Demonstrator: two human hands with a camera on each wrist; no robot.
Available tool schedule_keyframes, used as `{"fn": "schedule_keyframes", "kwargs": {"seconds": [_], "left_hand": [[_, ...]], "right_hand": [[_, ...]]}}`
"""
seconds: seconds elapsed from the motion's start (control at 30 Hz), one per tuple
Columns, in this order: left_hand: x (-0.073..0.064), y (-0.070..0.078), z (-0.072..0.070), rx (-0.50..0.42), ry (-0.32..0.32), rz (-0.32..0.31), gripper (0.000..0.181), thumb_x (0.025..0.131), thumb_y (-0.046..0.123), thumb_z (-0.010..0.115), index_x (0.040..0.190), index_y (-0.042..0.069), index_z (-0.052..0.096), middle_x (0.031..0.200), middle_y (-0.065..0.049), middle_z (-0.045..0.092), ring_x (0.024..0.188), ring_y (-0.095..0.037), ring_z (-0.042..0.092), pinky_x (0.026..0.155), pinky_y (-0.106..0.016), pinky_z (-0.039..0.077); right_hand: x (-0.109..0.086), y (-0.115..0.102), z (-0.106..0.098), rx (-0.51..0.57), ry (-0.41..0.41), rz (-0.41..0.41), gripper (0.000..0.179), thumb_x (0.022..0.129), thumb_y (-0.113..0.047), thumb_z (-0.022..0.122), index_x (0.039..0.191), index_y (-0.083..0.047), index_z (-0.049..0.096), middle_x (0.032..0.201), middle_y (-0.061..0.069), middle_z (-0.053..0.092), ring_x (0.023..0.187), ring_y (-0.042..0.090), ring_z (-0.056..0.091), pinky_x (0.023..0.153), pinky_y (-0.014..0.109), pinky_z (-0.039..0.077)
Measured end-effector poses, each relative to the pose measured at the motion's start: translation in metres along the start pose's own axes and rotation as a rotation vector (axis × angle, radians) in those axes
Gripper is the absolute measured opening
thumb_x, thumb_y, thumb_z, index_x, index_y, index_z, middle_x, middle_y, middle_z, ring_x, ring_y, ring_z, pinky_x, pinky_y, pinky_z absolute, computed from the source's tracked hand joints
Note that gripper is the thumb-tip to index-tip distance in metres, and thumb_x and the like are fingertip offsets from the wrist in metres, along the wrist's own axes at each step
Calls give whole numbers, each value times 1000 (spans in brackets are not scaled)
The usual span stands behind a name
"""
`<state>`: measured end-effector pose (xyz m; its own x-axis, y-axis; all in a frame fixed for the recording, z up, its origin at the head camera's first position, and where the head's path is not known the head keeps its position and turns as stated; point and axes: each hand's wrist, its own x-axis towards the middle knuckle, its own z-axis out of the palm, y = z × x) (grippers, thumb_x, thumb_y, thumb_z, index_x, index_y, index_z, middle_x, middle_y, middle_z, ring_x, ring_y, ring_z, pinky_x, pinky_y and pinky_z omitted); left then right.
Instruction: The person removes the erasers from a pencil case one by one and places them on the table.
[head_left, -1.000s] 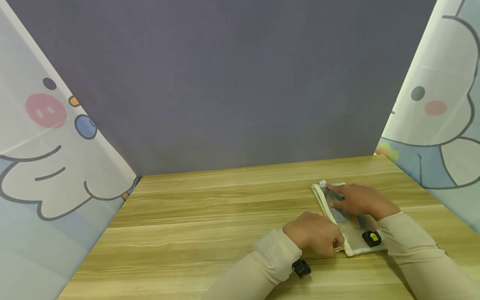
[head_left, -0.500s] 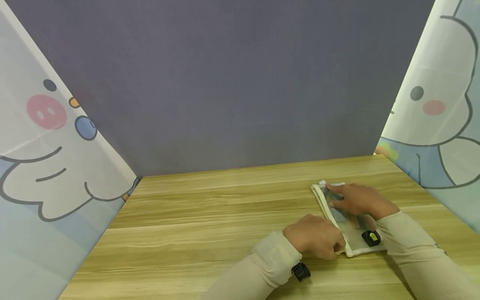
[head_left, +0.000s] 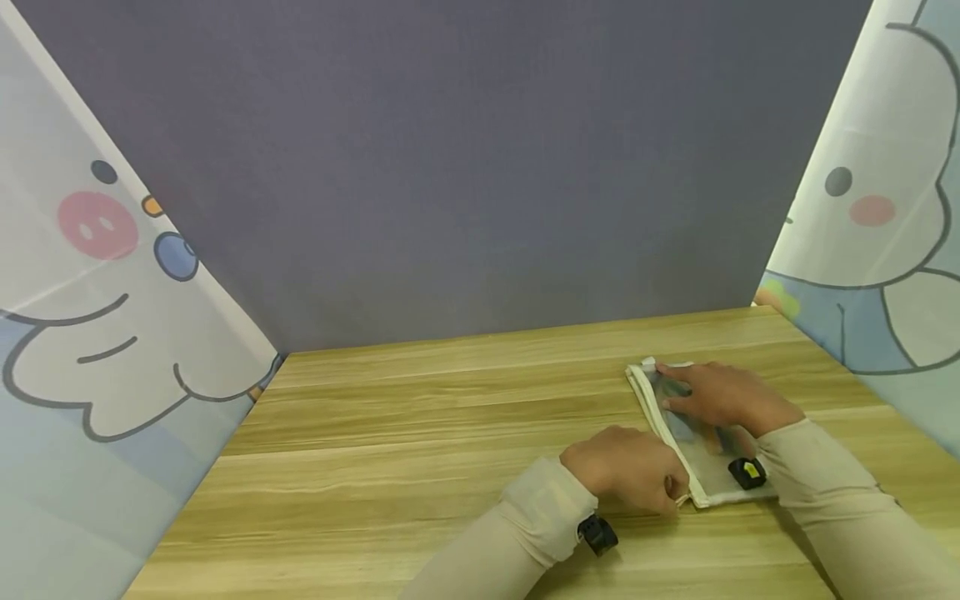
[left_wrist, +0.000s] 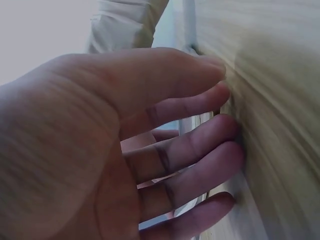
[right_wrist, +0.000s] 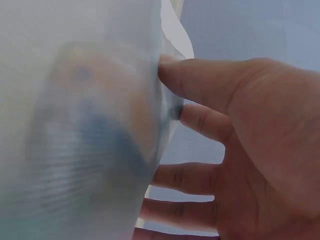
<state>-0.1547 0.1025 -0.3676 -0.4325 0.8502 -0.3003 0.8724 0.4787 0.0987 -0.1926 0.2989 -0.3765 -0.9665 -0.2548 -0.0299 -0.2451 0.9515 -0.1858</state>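
Observation:
A translucent zip pouch (head_left: 716,487) with a white zipper edge lies on the right side of the table in the head view. Blurred blue and orange shapes show through it in the right wrist view. At its near left corner my left hand (head_left: 630,468) pinches a small cream zipper tab, mostly hidden by the fingers. Thumb and index tips of the left hand (left_wrist: 165,145) come together close to the tabletop. My right hand (head_left: 723,398) holds the pouch's far part, thumb (right_wrist: 200,75) on the near face and other fingers partly behind it.
A wooden table (head_left: 450,433) spreads to the left of the pouch. A grey panel (head_left: 465,183) rises behind it, with cartoon-printed curtains (head_left: 97,333) at both sides. A black wrist camera (head_left: 597,533) hangs at the left cuff, another (head_left: 747,472) at the right.
Both hands keep their places on the pouch. The whole view shifts slightly; otherwise almost nothing differs.

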Motion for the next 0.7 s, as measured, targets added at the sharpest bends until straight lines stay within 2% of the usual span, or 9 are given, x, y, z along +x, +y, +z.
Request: {"fn": "schedule_keyframes", "kwargs": {"seconds": [0.17,0.27,0.33,0.43,0.53,0.7], "left_hand": [[1,-4,0,-28,-13,-15,12,83,42,67,73,36,62,72,30,50,64,9,46,59,-16,39],[1,-7,2,-66,-17,-8,13,84,41,66,73,36,61,72,29,51,63,8,46,59,-15,38],[1,-10,3,-104,-12,15,13,86,38,64,73,35,61,73,28,51,62,8,46,59,-15,38],[0,-17,3,-161,4,61,13,87,38,62,74,35,62,76,28,53,65,10,47,61,-12,39],[-1,-24,1,-206,17,77,11,88,41,60,80,35,63,82,30,53,73,14,47,65,-10,39],[-2,-36,1,-239,38,42,9,90,43,57,88,38,64,87,29,54,79,14,47,69,-10,39]], "right_hand": [[3,1,1,-17,-2,5,72,86,-58,53,142,-15,40,117,19,58,90,34,61,66,56,44],[2,2,3,-17,12,-3,73,86,-56,54,140,-8,41,122,21,56,99,41,57,70,58,43],[1,3,3,-3,31,-6,74,86,-53,56,137,-2,43,120,23,56,100,42,57,72,58,43],[0,3,1,10,73,-1,73,85,-51,60,131,4,46,115,24,57,96,41,58,70,55,45],[0,2,-3,32,87,6,64,85,-48,61,120,5,52,107,22,59,89,36,60,65,49,46],[-1,-7,-11,92,8,35,51,84,-56,57,96,-6,57,87,7,56,69,19,53,55,37,41]]}}
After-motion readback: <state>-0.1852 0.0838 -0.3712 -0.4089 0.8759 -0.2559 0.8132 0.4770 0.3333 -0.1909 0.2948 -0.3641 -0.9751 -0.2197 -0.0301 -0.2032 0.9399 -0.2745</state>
